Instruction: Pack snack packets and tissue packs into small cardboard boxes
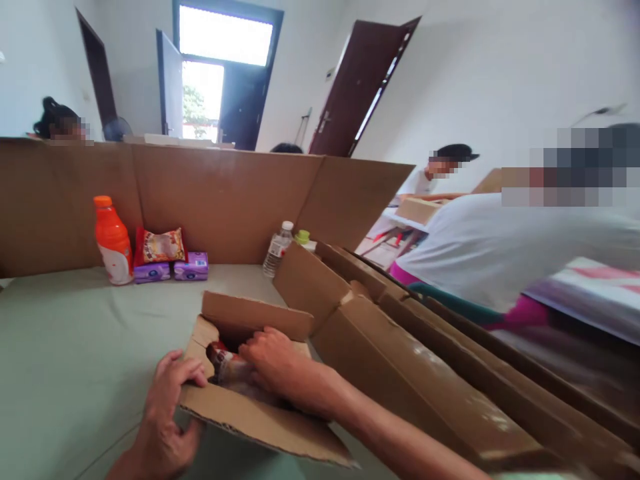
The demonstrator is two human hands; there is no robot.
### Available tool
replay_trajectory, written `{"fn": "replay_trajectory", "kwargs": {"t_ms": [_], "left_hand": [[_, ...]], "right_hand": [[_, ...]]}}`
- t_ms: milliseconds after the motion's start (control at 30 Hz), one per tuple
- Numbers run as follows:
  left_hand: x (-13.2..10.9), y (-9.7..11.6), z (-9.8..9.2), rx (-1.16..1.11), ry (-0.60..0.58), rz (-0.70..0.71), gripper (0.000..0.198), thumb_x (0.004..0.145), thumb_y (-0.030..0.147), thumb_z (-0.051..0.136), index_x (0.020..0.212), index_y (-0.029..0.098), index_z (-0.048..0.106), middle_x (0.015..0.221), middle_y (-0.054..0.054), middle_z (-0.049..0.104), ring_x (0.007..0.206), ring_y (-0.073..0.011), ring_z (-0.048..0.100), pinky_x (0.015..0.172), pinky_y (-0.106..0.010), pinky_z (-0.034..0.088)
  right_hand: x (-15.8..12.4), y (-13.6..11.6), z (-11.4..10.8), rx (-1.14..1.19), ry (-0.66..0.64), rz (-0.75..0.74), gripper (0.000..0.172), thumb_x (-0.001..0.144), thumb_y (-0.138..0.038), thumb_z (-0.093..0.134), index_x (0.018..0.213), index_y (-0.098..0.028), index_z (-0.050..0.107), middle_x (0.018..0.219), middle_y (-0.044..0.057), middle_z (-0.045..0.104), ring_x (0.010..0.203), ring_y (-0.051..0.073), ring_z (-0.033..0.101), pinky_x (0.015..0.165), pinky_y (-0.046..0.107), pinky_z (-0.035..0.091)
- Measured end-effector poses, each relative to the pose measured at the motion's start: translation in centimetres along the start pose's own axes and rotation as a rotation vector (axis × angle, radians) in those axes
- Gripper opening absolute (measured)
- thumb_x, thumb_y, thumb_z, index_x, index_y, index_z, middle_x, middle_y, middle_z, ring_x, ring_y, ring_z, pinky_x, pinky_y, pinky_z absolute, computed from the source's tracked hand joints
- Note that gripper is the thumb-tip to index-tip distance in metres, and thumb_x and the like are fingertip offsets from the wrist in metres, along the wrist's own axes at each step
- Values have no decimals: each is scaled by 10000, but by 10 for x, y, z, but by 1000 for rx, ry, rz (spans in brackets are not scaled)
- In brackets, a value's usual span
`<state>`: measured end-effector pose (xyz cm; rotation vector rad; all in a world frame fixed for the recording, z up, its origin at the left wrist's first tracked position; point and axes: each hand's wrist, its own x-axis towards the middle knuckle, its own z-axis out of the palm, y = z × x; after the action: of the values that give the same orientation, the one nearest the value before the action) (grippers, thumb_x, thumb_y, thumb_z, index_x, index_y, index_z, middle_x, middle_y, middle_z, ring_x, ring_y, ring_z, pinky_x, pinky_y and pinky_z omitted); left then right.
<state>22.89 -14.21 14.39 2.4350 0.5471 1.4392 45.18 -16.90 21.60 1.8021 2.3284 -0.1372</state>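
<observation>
A small open cardboard box stands before me with its flaps spread. My left hand is closed around its left side, fingers over the flap and thumb lower down. Inside the box my right hand reaches in from the right with curled fingers. Beside those fingers lies a clear plastic package with red and brown parts; its kind is unclear. The right fingertips are partly hidden, so what they grip cannot be made out.
An orange bottle, snack packet and purple tissue packs stand at the back left. Behind them rises a cardboard screen. A clear bottle stands near large folded cartons at right. Several people sit beyond.
</observation>
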Motion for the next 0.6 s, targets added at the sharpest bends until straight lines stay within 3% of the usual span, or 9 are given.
{"fn": "replay_trajectory", "kwargs": {"t_ms": [100,233,333,433,500,600], "left_hand": [[-6,-6,6,16,8,-29,508,842,164,530,1338,179,423,872,1,660,830,-178,681,1098,-445,396],[-6,-8,13,-17,29,-64,487,790,117,493,1262,221,433,851,13,634,775,-175,669,1029,-488,434],[-1,-8,16,-81,43,-77,504,718,79,473,1198,235,452,829,8,619,732,-175,639,963,-490,470],[3,-9,18,-156,28,-86,571,687,54,474,1223,247,439,833,-11,630,746,-195,625,896,-476,497],[1,-12,20,-202,31,-102,593,687,54,484,1243,256,432,907,-45,645,845,-230,639,879,-472,508],[-12,-21,24,-212,68,-160,657,679,76,515,1300,261,412,1209,-134,602,1144,-306,599,947,-507,507]], "right_hand": [[-5,1,-7,-37,62,-49,210,898,-148,577,815,-174,768,841,95,776,820,242,720,754,336,464],[-42,26,-44,-8,542,-72,296,942,-202,501,742,-233,717,736,38,733,693,193,669,674,315,448],[-43,41,-80,84,834,-58,276,963,-297,504,783,-257,710,739,39,719,672,186,652,618,304,450],[10,37,-106,172,892,-18,241,954,-320,533,847,-256,739,809,46,739,716,196,666,645,308,457],[67,25,-111,146,767,-24,258,963,-282,513,931,-239,765,920,58,764,826,209,684,735,313,466],[157,5,-105,27,497,-72,259,960,-219,525,1018,-222,778,1064,70,770,1012,218,672,874,317,430]]}}
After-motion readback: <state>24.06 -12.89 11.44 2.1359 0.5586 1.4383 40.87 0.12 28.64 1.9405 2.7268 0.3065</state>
